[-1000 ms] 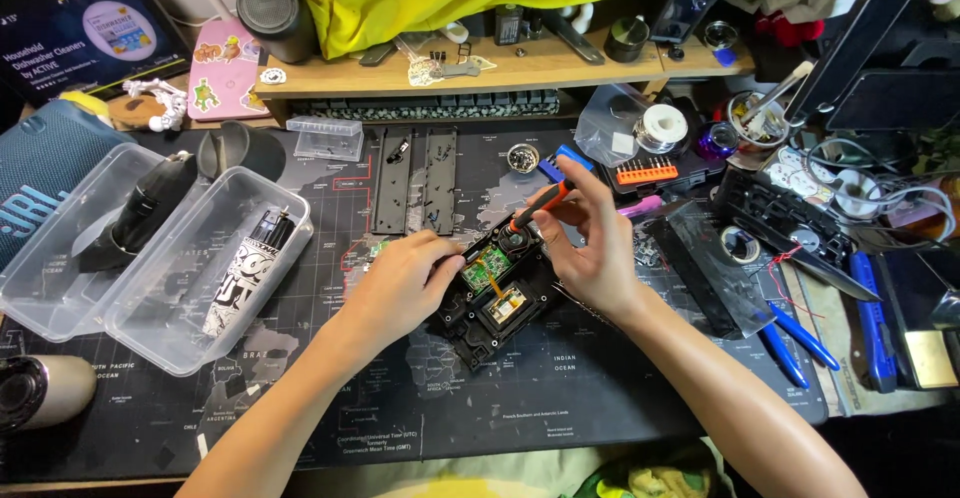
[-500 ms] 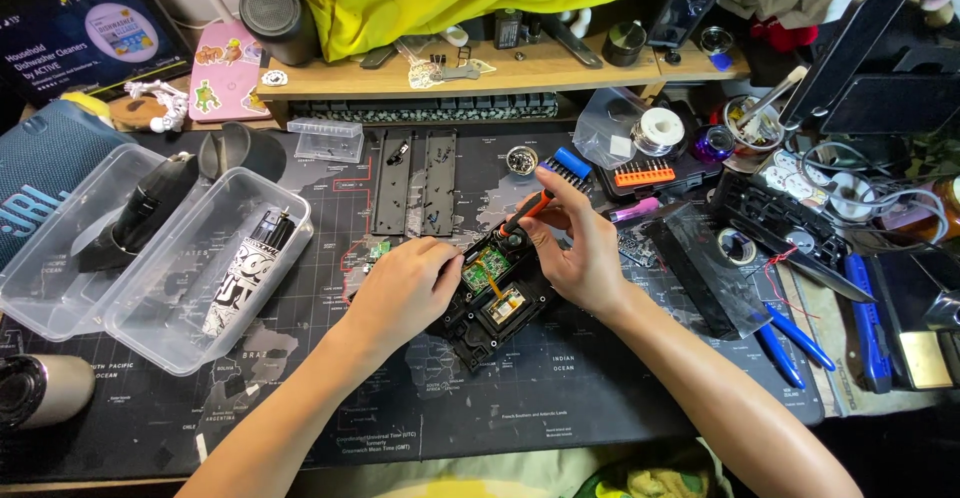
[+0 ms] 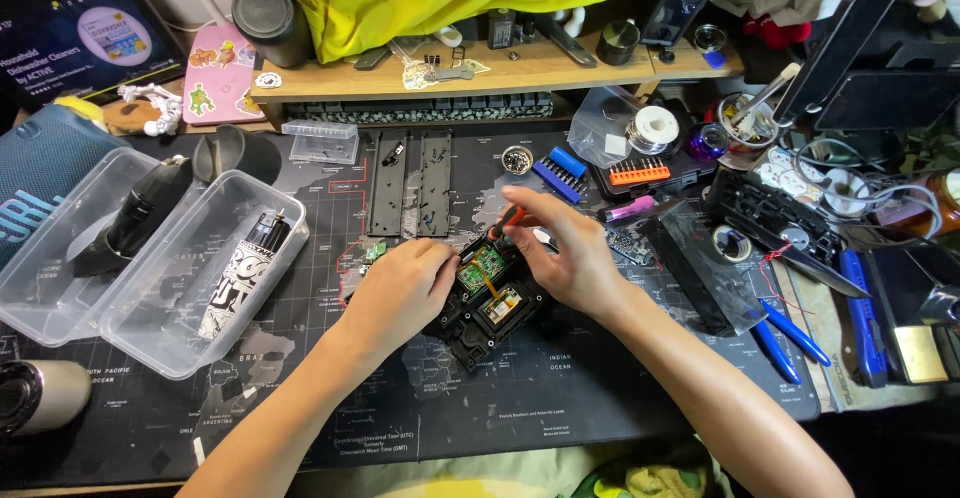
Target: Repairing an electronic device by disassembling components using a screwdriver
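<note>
Around: clear tubs at nine o'clock, bit set at one, pliers at three.
Left hand: I press it flat on the device, mat centre.
Right hand: curled, pinching a screwdriver.
Screwdriver axis: tilted, tip down toward seven o'clock.
</note>
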